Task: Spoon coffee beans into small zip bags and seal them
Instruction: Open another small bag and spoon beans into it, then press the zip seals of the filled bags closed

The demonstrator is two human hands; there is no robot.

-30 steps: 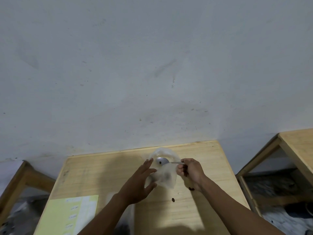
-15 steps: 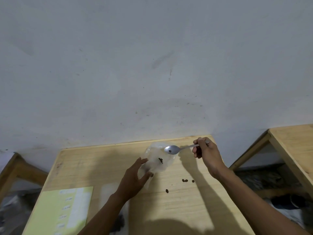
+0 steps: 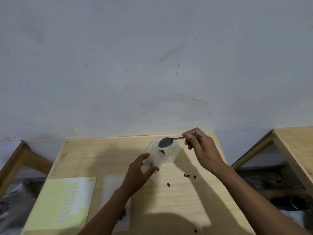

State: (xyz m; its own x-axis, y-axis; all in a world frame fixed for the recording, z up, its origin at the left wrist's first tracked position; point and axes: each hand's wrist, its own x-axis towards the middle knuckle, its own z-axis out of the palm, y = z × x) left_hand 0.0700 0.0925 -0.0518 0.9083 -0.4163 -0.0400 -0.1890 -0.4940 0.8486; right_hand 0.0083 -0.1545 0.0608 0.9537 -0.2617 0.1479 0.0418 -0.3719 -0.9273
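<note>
My left hand [image 3: 139,172] pinches a small clear zip bag [image 3: 151,164] between thumb and fingers, just above the wooden table [image 3: 194,197]. One dark bean shows at my fingertips. My right hand [image 3: 201,148] grips the handle of a metal spoon [image 3: 165,142]. The spoon's bowl looks bare and hangs over a clear plastic bowl [image 3: 174,152] at the table's far edge. A few coffee beans [image 3: 162,151] lie in that bowl.
Loose beans [image 3: 187,175] lie scattered on the table to the right of my left hand, one more bean [image 3: 195,231] near the front. A yellow-green label sheet [image 3: 55,204] and flat clear bags [image 3: 112,182] lie at the left. Other wooden tables stand on both sides.
My right hand has pulled the spoon away from the bag and carried it up and right over the clear bowl. Several beans now lie on the table. My left hand lowered the bag slightly.
</note>
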